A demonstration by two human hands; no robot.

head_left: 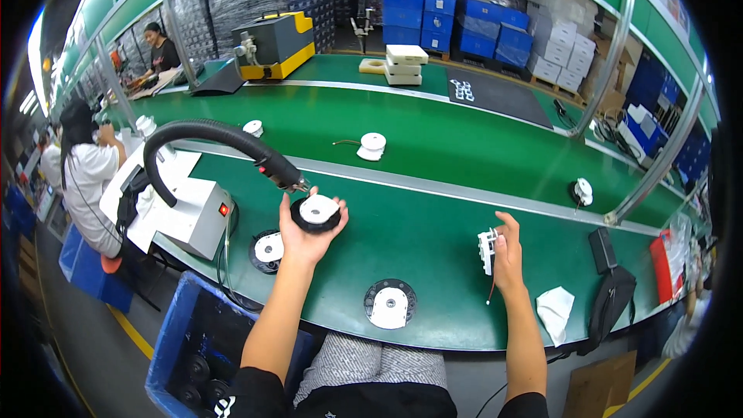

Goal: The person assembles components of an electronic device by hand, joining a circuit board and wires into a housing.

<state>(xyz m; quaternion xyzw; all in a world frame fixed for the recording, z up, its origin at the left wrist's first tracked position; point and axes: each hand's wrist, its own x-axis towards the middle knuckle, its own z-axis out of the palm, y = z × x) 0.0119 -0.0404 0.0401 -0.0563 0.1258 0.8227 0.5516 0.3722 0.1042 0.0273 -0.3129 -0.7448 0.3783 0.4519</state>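
- Hands, a pair, bare: left hand (pixel 308 246) curled palm-up around a round unit (pixel 316 210); right hand (pixel 507 263) pinching a white slotted part (pixel 486 251) between thumb and fingers.
- Round unit, one: held above the tabletop (pixel 433 240), left of centre. Probably light and stiff (plastic, by the look of it), its smooth rim perhaps a little slippery. Best hold: around the black edge, white face left free.
- Round unit, appearance: black ring-like base, raised white top, small dark mark near the middle.
- White slotted part, one: held on edge above the tabletop, to the right. Likely light and rigid, with thin ribs that a hard squeeze could snap. Best hold: outer edges, clear of the lead.
- White slotted part, appearance: open, toothed outline; thin red lead (pixel 491 292) hanging below, pale at its end, presumably the most fragile piece.
- Black hose (pixel 209 131), flexible: tip near the left fingertips (contact: cannot tell).
- Flat discs, two, black-rimmed with white plates: left disc (pixel 268 248) beside the left forearm, front disc (pixel 391 303) near the tabletop's front edge.
- White cloth (pixel 555 312), crumpled, soft: right of the right forearm.
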